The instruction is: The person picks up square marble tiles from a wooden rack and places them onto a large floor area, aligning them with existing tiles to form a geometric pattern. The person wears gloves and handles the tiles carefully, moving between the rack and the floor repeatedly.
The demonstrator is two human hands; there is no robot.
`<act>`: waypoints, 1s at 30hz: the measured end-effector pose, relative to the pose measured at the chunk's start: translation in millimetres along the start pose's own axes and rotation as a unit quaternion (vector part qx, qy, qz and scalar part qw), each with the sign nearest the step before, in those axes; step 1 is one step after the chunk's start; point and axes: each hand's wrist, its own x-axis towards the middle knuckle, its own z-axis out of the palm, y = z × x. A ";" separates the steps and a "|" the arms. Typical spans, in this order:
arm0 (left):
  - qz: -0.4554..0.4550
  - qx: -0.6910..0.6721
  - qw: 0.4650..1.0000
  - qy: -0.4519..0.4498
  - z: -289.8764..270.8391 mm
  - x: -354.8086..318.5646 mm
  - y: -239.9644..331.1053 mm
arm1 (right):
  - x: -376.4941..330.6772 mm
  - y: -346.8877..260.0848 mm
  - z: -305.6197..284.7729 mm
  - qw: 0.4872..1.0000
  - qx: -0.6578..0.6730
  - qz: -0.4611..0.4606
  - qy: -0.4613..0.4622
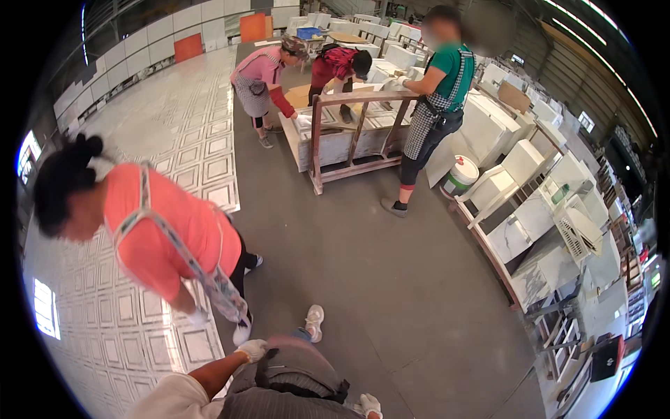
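My left hand [252, 349], in a white glove, is beside the left side of my dark striped apron [293, 373]. Its fingers are curled closed; whatever they may hold is hidden. My right hand [368, 405], also gloved in white, hangs low at the bottom edge, to the right of the apron. Its fingers show too little to tell whether it holds anything. One white shoe [315, 322] of mine is on the grey floor ahead. Close on my left, a person in a coral shirt [174, 223] leans over pale slabs with square patterns [139, 307].
Ahead, two people bend over a wooden-framed rack [359, 171] loaded with stone slabs, and a person in a green shirt [453, 73] stands at its right end. A white bucket [460, 174] and racks of marble pieces [530, 223] line the right. Grey floor [391, 279] stretches between.
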 end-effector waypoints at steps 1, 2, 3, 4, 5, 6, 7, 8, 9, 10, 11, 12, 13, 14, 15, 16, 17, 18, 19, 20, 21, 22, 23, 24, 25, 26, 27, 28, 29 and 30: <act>-0.007 0.019 0.999 -0.050 -20.9 11.0 40.6 | 4.7 -12.5 -0.8 1.000 0.008 -0.003 0.014; 0.007 0.027 0.999 -0.023 -29.1 20.3 49.6 | 9.7 -27.2 4.8 1.000 0.010 -0.007 0.014; 0.008 0.047 0.999 -0.024 -30.4 42.4 42.2 | 14.4 -41.2 10.8 1.000 0.011 -0.013 0.014; 0.016 0.065 0.997 -0.027 -36.2 67.8 47.3 | 20.3 -58.8 14.1 1.000 0.011 -0.022 0.018; 0.013 0.060 0.997 -0.038 -44.4 85.7 47.3 | 27.8 -74.1 20.8 0.999 0.011 -0.030 0.019; 0.027 0.105 0.992 -0.065 -49.3 116.2 51.4 | 33.3 -95.1 22.6 0.999 0.011 -0.038 0.028; 0.044 0.137 0.987 -0.074 -60.5 141.8 48.9 | 38.8 -112.2 29.3 0.999 0.010 -0.042 0.033; 0.059 0.161 0.982 -0.085 -62.8 164.7 48.8 | 39.2 -132.3 34.9 0.998 0.004 -0.043 0.041; 0.070 0.120 0.989 -0.048 -69.8 180.9 58.0 | 36.8 -147.5 43.0 0.998 -0.003 -0.042 0.046; 0.076 0.076 0.994 -0.011 -79.3 201.6 69.7 | 33.1 -167.7 45.5 0.996 -0.019 -0.055 0.060; 0.101 0.035 0.994 0.011 -93.4 217.7 93.7 | 29.4 -185.5 50.0 0.994 -0.049 -0.075 0.069; 0.134 0.012 0.991 0.012 -111.2 230.8 115.9 | 53.9 -186.7 48.3 0.964 -0.161 -0.185 0.098; 0.132 -0.023 0.991 0.019 -129.2 238.6 129.0 | 84.3 -185.3 49.0 0.907 -0.274 -0.286 0.145; 0.120 -0.038 0.991 0.050 -150.1 237.4 137.0 | 52.9 -235.3 81.3 0.977 -0.146 -0.132 0.081; 0.144 -0.039 0.986 0.078 -162.1 247.0 144.1 | 73.3 -247.6 83.1 0.981 -0.105 -0.158 0.035; 0.125 -0.057 0.988 0.067 -176.0 252.2 163.3 | 115.8 -241.4 70.2 0.996 0.022 -0.086 -0.004; 0.091 -0.095 0.990 0.052 -188.5 254.1 168.2 | 133.4 -247.6 75.5 0.984 -0.078 -0.157 0.007; 0.049 -0.132 0.989 0.038 -198.1 253.3 160.5 | 130.8 -271.7 92.1 0.996 -0.017 -0.088 -0.014; 0.037 -0.130 0.990 0.036 -204.6 257.9 161.7 | 166.5 -270.7 77.6 0.994 0.016 -0.084 -0.066; 0.022 -0.127 0.991 0.035 -205.4 260.0 153.0 | 200.8 -258.7 71.2 0.989 0.049 -0.077 -0.119; -0.002 -0.140 0.987 0.073 -198.8 257.2 103.3 | 181.1 -283.6 108.0 0.992 0.001 -0.085 -0.098; 0.016 -0.119 0.989 0.089 -205.2 248.8 102.5 | 176.1 -301.7 121.0 0.994 -0.045 -0.092 -0.026; -0.019 -0.139 0.988 0.066 -206.0 242.9 90.4 | 166.8 -314.8 135.7 0.988 -0.108 -0.108 0.027; -0.049 -0.162 0.984 0.047 -205.4 238.8 77.9 | 170.0 -325.3 140.6 0.980 -0.170 -0.101 0.008; -0.112 -0.285 0.951 0.036 -200.4 237.4 64.9 | 180.1 -335.4 141.8 0.969 -0.230 -0.094 -0.009; -0.176 -0.400 0.899 0.024 -192.4 232.4 47.5 | 191.5 -346.3 141.9 0.953 -0.290 -0.084 -0.027; -0.199 -0.390 0.898 0.042 -180.8 227.1 12.4 | 203.0 -357.9 148.3 0.942 -0.320 -0.102 -0.027; -0.224 -0.375 0.898 0.057 -169.9 225.1 -12.3 | 212.0 -365.2 155.7 0.931 -0.346 -0.115 -0.026; -0.245 -0.383 0.889 0.051 -166.3 221.9 -10.5 | 219.0 -366.3 159.4 0.921 -0.368 -0.123 -0.020; -0.265 -0.391 0.880 0.051 -170.6 217.2 -5.5 | 222.5 -372.0 166.6 0.928 -0.352 -0.125 -0.010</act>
